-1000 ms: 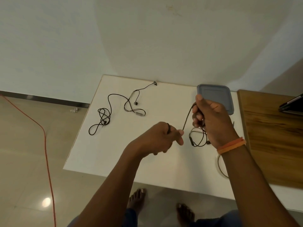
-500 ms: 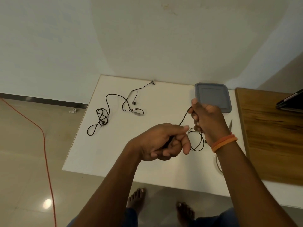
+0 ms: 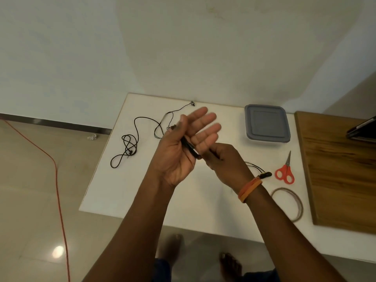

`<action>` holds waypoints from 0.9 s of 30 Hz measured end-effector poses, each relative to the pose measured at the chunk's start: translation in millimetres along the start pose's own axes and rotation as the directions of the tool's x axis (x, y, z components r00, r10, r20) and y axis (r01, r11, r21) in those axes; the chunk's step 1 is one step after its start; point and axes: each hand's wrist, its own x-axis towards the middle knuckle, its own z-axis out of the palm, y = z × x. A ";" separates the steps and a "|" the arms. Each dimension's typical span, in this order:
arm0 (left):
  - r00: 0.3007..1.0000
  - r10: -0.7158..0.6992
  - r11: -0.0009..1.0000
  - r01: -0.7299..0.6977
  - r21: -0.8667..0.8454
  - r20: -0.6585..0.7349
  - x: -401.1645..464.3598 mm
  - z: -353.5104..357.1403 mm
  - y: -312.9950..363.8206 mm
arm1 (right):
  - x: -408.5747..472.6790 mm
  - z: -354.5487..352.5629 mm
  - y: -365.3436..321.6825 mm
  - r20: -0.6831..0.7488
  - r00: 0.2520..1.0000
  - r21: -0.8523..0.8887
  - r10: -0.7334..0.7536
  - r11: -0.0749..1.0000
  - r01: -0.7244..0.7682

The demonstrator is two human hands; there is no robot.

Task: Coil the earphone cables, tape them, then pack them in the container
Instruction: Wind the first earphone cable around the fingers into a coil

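My left hand is raised palm up over the white table, its fingers straight and spread. A black earphone cable runs across the palm, pinned under the thumb. My right hand grips the same cable just right of that palm. The cable's tail and plug hang out past my right wrist. A second black earphone lies loose and tangled on the table's left half. The grey-lidded container stands shut at the back right.
Red-handled scissors lie right of my right wrist, with a clear tape roll nearer the front edge. A wooden board covers the table's right end, with a dark device on it. A red cord runs along the floor.
My left hand has turned palm up, opened its fingers and risen. My right hand has moved in against it with the cable. Scissors and tape roll are now uncovered.
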 end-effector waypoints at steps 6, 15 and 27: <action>0.965 0.192 0.981 -0.187 0.041 -0.177 5.6 -13.6 7.7 | -5.7 5.5 -6.0 0.255 0.967 0.024 0.011 1.000 -0.018; 0.877 0.317 0.826 -0.067 0.560 -0.361 8.2 -18.2 -1.1 | -7.4 -14.6 -15.5 0.325 0.945 0.065 0.039 0.996 -0.064; 0.943 -0.130 0.077 0.319 0.945 -0.308 -2.5 -11.7 -22.5 | -8.2 -43.9 -9.0 0.334 0.940 -0.096 0.062 0.995 -0.032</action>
